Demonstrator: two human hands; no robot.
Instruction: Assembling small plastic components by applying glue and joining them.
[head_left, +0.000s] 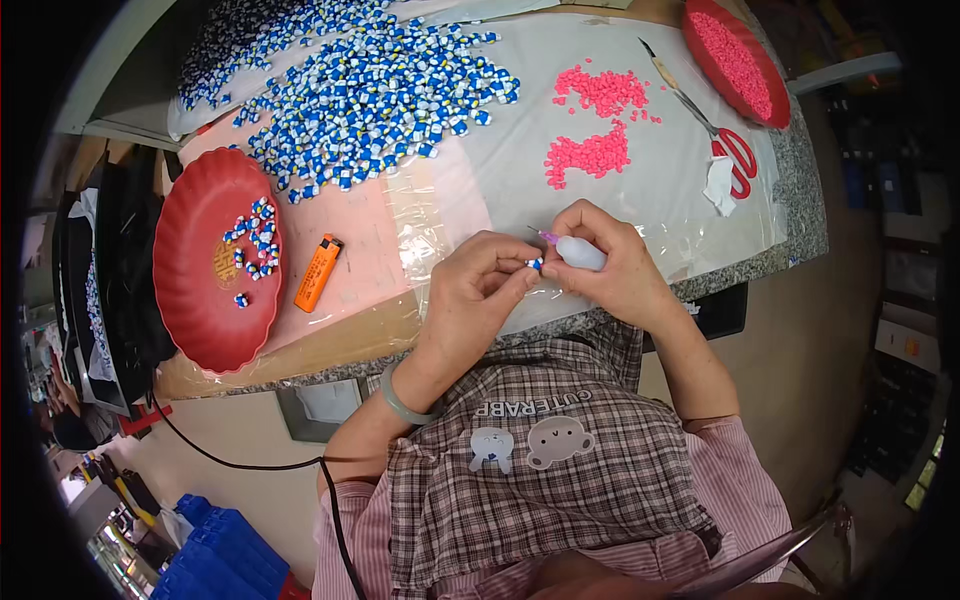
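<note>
One left hand (pixel 470 287): it is pinching one small blue-and-white piece (pixel 535 264) narrowly between thumb and finger, above the front part of the desk (pixel 802 215).
Right hand (pixel 612 260): it is holding a whitish squeeze bottle (pixel 580 254) in closed grip; the purple nozzle (pixel 546 237) is pointing up and leftward, not touching the piece.
Good handling: I am thinking that the pinch should be light but steady, the piece's working face free, and any squeeze short and gentle; what the bottle is containing, I cannot tell.
Desk cover: a whitish sheet (pixel 500 170) and pink paper (pixel 345 235) are covering the stone-like top.
Left side: a red scalloped tray (pixel 185 300) is carrying several similar pieces (pixel 262 240); an orange lighter (pixel 318 273) is lying beside it.
Far side: a wide blue-and-white heap (pixel 370 100) is spreading, and loose pink pieces (pixel 590 155) are lying right of it.
Right side: red-handled scissors (pixel 738 160) are resting near a bowl (pixel 778 108) of pink pieces.
Room: blue crates (pixel 220 550) are standing on the pale floor (pixel 800 330), lower left.
</note>
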